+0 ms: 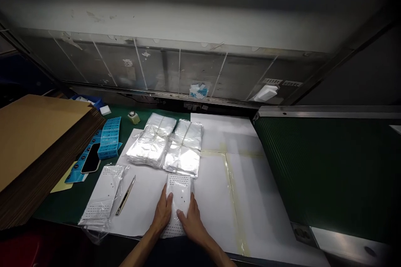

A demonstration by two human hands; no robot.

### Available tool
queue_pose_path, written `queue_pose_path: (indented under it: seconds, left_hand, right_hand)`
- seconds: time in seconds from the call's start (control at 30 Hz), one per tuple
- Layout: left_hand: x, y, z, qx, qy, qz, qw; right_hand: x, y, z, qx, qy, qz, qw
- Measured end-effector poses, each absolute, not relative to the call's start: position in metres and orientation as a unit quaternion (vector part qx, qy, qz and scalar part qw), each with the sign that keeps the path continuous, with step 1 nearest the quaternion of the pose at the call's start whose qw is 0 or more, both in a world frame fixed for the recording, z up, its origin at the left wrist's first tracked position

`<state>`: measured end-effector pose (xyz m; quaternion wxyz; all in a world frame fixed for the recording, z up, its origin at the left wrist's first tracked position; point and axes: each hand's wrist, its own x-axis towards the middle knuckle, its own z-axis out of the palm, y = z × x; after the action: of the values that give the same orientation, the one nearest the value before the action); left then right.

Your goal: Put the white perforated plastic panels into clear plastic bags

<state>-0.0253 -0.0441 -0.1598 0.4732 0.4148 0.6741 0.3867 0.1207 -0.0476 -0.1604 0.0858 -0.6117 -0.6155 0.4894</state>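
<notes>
Pressing flat, the open left hand (162, 210) and right hand (192, 223) sit on a white card with small holes (180, 196) in a clear bag, on white paper (140, 192) on the table (62, 208). One bagged card (102, 196) lies done nearby; a tied stack of bags (152, 142) and another (183, 148) stay unopened.

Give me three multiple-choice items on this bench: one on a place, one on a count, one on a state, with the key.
1. Where does the craft knife lie?
A) beside the bagged white panel
B) on the cardboard stack
C) on the blue labels

2. How many tied bundles of clear bags lie on the white sheet?
A) one
B) two
C) four

3. How do the left hand and right hand stand?
A) both grip the knife
B) both hang in the air
C) both touch a second bagged panel

1: A, it lies just right of that panel.
2: B, two sit side by side.
3: C, they meet its edges.
</notes>
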Motion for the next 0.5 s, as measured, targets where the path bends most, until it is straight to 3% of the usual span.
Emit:
queue_pose_path:
  seconds: [0.5]
  left_hand:
    - [-0.023,-0.041,-0.176,0.499,0.714,0.326,0.367]
  right_hand:
    - [0.121,-0.043,-0.161,-0.651,-0.628,0.424,0.040]
